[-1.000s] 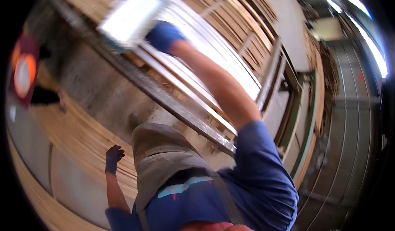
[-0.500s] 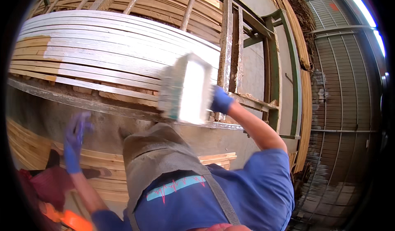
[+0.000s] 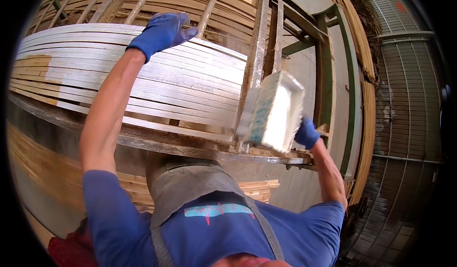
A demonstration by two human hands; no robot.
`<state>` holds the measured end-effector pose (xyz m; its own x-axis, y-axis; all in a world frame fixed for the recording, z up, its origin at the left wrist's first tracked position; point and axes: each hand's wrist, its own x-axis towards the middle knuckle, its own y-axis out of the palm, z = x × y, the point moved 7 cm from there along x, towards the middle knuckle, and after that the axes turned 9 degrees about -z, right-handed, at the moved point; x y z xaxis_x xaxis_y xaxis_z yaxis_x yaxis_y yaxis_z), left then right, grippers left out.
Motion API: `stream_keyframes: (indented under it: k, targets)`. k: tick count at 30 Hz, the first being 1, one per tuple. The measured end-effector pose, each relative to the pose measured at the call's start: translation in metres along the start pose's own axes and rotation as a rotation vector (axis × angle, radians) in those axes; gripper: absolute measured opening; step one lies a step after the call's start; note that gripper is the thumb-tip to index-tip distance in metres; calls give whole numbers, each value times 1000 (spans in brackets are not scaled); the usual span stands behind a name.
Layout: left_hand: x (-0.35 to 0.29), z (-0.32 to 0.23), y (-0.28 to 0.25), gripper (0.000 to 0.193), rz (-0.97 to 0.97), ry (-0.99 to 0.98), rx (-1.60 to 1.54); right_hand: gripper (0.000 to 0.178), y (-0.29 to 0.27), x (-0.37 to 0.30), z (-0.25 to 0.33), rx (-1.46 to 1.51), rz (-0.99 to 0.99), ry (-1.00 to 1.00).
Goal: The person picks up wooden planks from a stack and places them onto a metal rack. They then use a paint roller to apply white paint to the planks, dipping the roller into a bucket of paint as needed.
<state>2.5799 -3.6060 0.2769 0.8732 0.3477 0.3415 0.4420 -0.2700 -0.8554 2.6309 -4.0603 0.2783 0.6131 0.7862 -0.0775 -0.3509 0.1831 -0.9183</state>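
My right hand, in a blue glove, is closed at the near right side of a rectangular box-shaped thing. It has teal-marked sides and a bright white face or inside; motion smears it, and I cannot tell exactly what it is. It is tilted above the right end of the rack's near rail. My left hand, also gloved in blue, is raised over the far edge of a row of white-coated wooden slats. Its fingers and thumb are apart, with nothing between them. At the left end, a patch of the slats is bare wood.
The slats lie on a rack with a crusted metal rail along the near side. Crossbars and an upright beam border them. Beyond stands a green frame. More timber is stacked behind, and some near my apron. A person's dark red clothing shows lower left.
My left hand has swung up from the lower left to above the slats' far edge. My right hand has carried the box-shaped thing rightward, off the slats to the rack's end.
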Motion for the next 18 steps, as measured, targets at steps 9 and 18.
stream_keyframes:
  k: [9,18]
  targets:
    - [22,15,52,66,277,-135,118,14,15,117,-33,-172,-129,-2]
    - [30,4,102,47,373,-100,124,25,37,147,-27,-300,-65,-271]
